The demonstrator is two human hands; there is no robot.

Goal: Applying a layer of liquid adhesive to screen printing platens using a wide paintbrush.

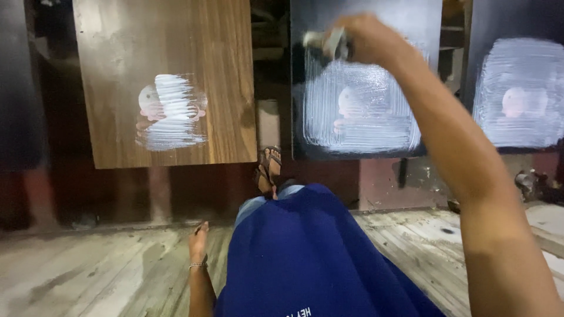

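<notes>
My right hand is raised and closed on a paintbrush, whose bristles touch the top left of a white painted patch on a dark board. A faint pink figure shows through that patch. My left hand rests flat on the wooden plank floor beside my leg, holding nothing, a bracelet on its wrist. I sit in a blue shirt, and my sandalled foot reaches toward the boards.
A brown wood-grain board at the left carries a small white smear over a pink figure. Another dark board at the right has a white patch. Small objects lie at the far right.
</notes>
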